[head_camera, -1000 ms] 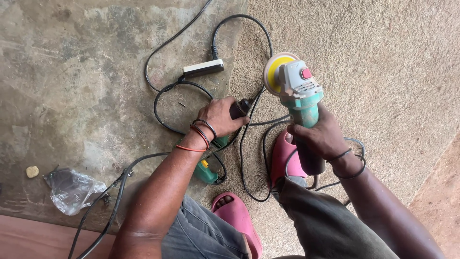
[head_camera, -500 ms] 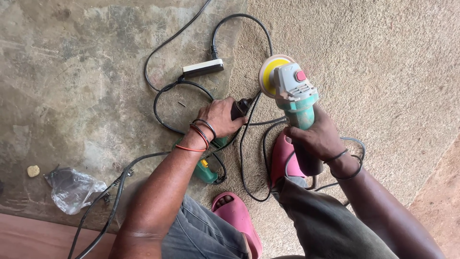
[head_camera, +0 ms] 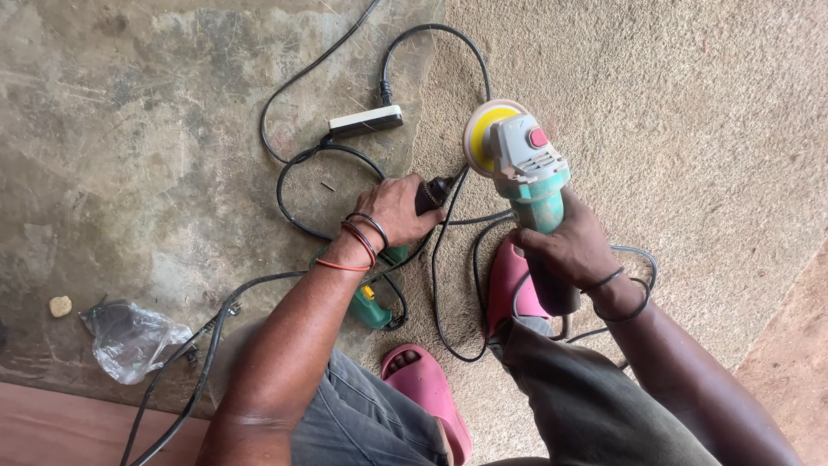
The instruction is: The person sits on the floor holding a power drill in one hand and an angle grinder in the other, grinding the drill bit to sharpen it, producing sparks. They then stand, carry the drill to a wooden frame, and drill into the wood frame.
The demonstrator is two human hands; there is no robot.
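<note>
My right hand [head_camera: 569, 246] grips the body of a teal and grey angle grinder [head_camera: 528, 173] with a yellow sanding disc [head_camera: 483, 134] on its head, held upright above the floor. My left hand [head_camera: 398, 210] is closed around a black plug or handle [head_camera: 434, 194] where a black cable runs off. Under my left wrist lies a second teal power tool [head_camera: 373, 304], partly hidden by my forearm.
Black cables [head_camera: 297, 164] loop over the concrete floor to a white extension socket [head_camera: 366, 122]. Two pink slippers [head_camera: 429, 384] are on my feet. A crumpled clear plastic bag [head_camera: 131, 339] and a small stone [head_camera: 60, 305] lie at left.
The grinder in my right hand has shifted slightly left and tilted, showing more of the yellow disc. My left hand has stayed on the black plug.
</note>
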